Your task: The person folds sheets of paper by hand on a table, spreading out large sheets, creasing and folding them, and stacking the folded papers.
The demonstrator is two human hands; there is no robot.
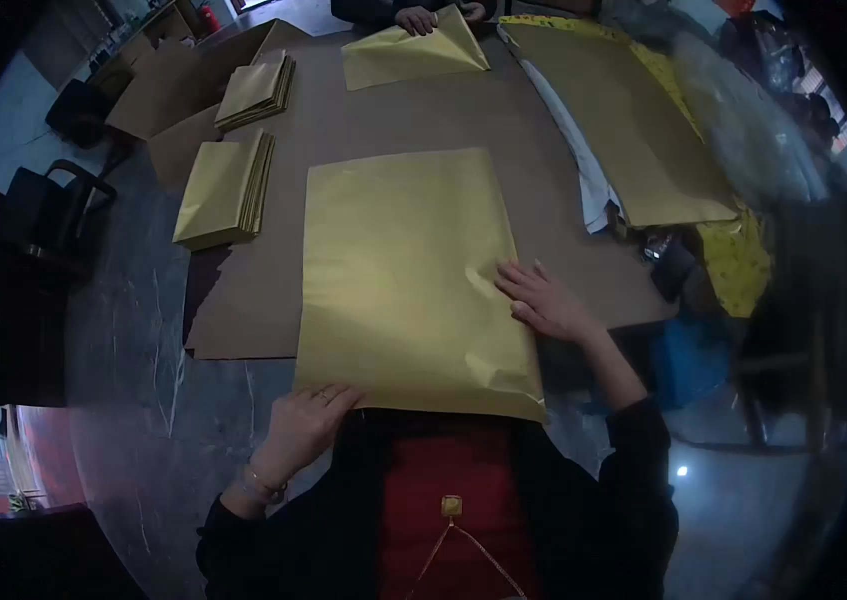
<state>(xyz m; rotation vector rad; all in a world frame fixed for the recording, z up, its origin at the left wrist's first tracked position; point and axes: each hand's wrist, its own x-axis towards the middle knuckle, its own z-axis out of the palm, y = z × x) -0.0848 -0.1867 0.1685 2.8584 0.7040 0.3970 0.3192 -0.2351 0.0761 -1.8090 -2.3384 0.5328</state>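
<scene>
A large gold paper sheet (398,270) lies in front of me on the brown table covering, its near edge reaching past the table toward my body. Creases show at its right side and lower right corner. My left hand (308,425) grips the sheet's near edge at the left, fingers bent over the top and the thumb hidden. Flat on the sheet's right edge rests my right hand (548,303), its fingers stretched out and thumb apart.
Two stacks of folded gold paper, a nearer stack (218,190) and a farther stack (253,92), sit at the left. Across the table, another person's hands hold a gold sheet (408,58). A pile of large sheets (633,130) lies at the right. Cardboard (173,95) stands behind the stacks.
</scene>
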